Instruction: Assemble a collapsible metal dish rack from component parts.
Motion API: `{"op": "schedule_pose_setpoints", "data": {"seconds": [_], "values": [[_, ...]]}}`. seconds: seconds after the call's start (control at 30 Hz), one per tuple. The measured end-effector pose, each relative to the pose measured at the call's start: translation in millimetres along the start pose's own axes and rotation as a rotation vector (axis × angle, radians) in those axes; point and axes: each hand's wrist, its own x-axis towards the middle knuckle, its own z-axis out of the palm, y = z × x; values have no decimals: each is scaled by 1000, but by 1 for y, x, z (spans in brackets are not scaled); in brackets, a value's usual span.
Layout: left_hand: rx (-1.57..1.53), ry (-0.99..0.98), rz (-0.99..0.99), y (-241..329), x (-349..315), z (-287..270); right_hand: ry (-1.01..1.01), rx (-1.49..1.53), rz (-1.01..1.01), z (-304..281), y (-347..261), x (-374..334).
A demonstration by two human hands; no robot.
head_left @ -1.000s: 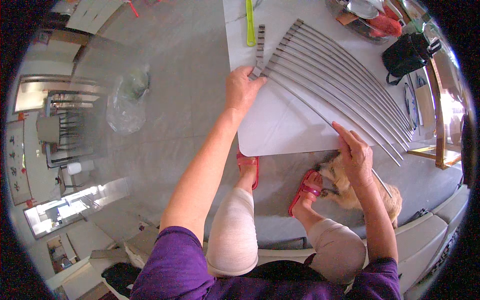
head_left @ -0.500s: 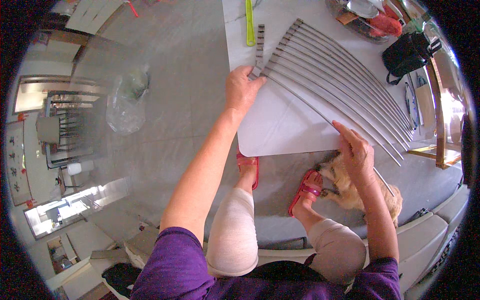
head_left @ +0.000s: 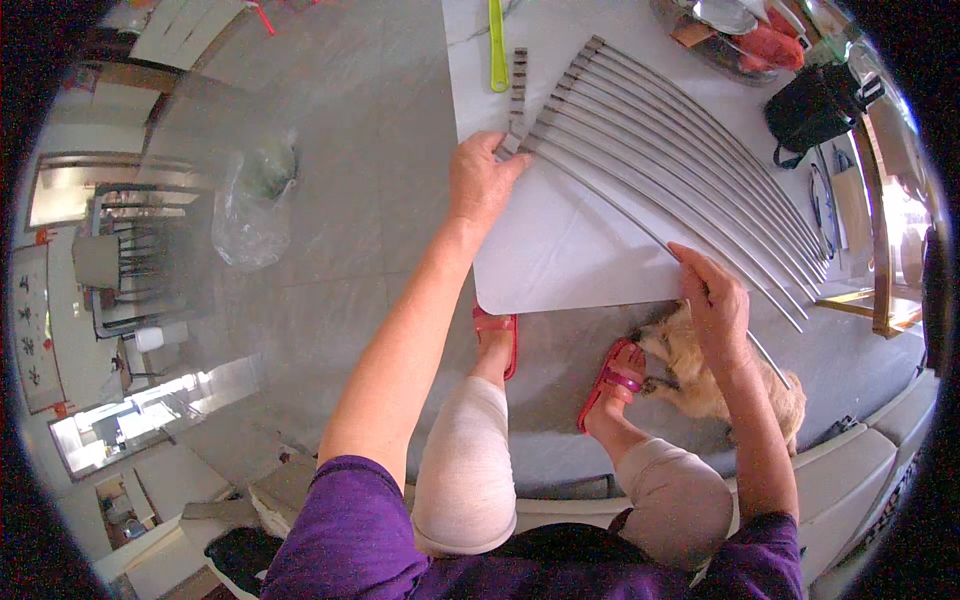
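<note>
Left fingers (head_left: 513, 170): closed on the upper end of one grey rod (head_left: 655, 235), near the left edge of the bench (head_left: 540, 270). Right fingers (head_left: 692, 258): closed on the same rod farther down, forefinger stretched along it; its tail shows again beside the right wrist, past the bench. The other rods (head_left: 690, 150): a fan up and right of the left fingers, dark-banded at the ends nearest them. Just beyond the left fingers: one banded strip (head_left: 519, 85), then a green stick (head_left: 498, 50). Up and right of the right fingers: a black bag (head_left: 815, 108) and a red bundle (head_left: 770, 50). Under the right fingers, on the floor: one tan dog (head_left: 698, 392). Writing: far left of the left fingers, we note a pale panel (head_left: 40, 345) with dark, script-like marks, too small for us to read.
</note>
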Motion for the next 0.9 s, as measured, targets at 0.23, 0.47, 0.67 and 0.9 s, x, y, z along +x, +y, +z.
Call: {"op": "schedule_pose_setpoints", "data": {"seconds": [0.23,0.47,0.67,0.9], "values": [[19,24,62,-5,1,1,96,-61,-66,4,-10,-1],[57,2,75,-14,5,5,140,-123,-121,7,-7,8],[22,-35,-2,-1,3,6,245,-188,-205,11,12,20],[47,-13,13,1,4,1,287,-279,-336,15,8,19]]}}
